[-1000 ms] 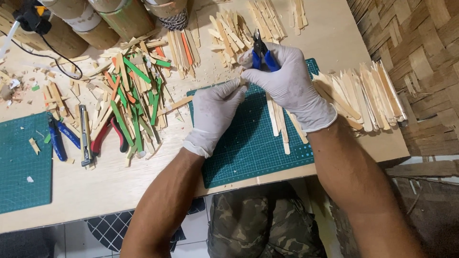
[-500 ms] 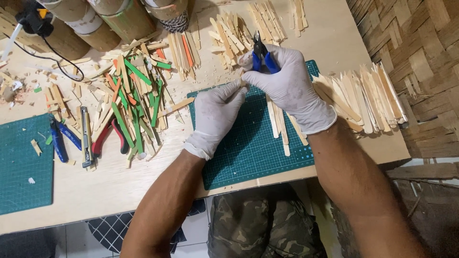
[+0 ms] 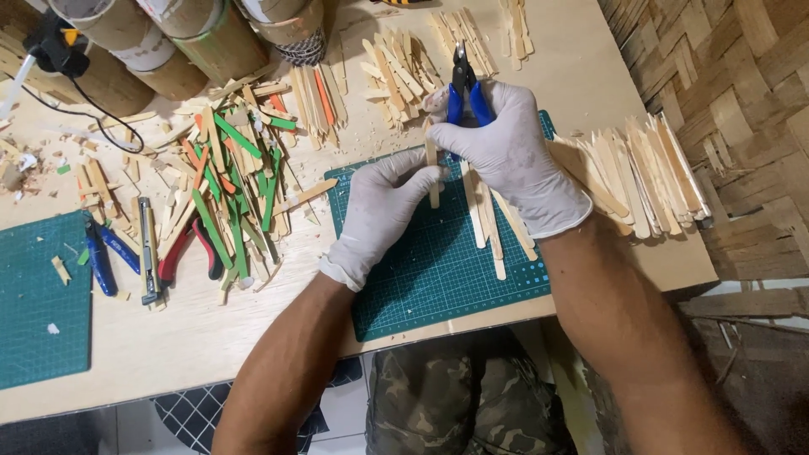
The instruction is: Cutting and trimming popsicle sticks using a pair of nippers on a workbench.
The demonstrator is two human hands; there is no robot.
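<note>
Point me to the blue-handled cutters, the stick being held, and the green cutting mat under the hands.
blue-handled cutters (image 3: 468, 99), head view, on a blue handle.
stick (image 3: 433, 187), head view, on its lower end below the fingers.
green cutting mat (image 3: 438, 270), head view, on a bare patch near its middle.

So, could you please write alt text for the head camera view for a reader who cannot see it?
Over a green cutting mat, the gloved left hand holds a plain wooden stick upright while the gloved right hand grips blue-handled cutters. Piles of plain and coloured sticks cover the wooden table.
</note>
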